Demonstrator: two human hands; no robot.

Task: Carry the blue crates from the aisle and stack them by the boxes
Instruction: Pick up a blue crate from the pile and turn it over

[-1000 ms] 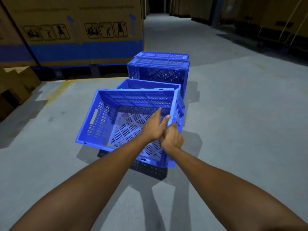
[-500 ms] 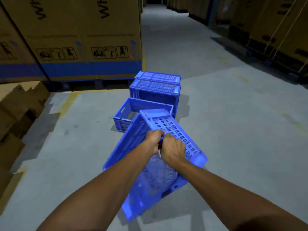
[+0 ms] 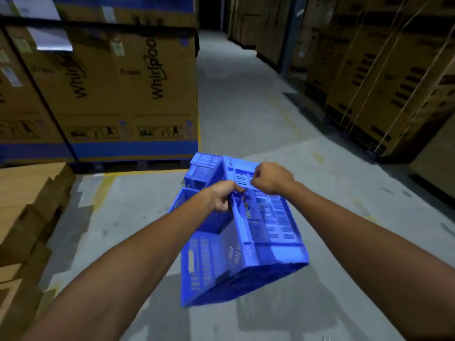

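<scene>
Low in mid-frame a tilted blue crate [image 3: 248, 244] hangs above the floor [image 3: 320, 168]. The left hand [image 3: 222, 195] and right hand [image 3: 270, 178] grip its top edge, fingers curled round it. Behind sit an open crate [image 3: 209, 221] and stacked crates [image 3: 204, 168], near cardboard boxes [image 3: 123, 94] at upper left.

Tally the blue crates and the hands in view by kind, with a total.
Blue slatted plastic crates: 4 (held crate, open crate on the floor, upper stacked crate, lower stacked crate)
Hands gripping the held crate: 2 (left hand, right hand)
Total: 6
</scene>
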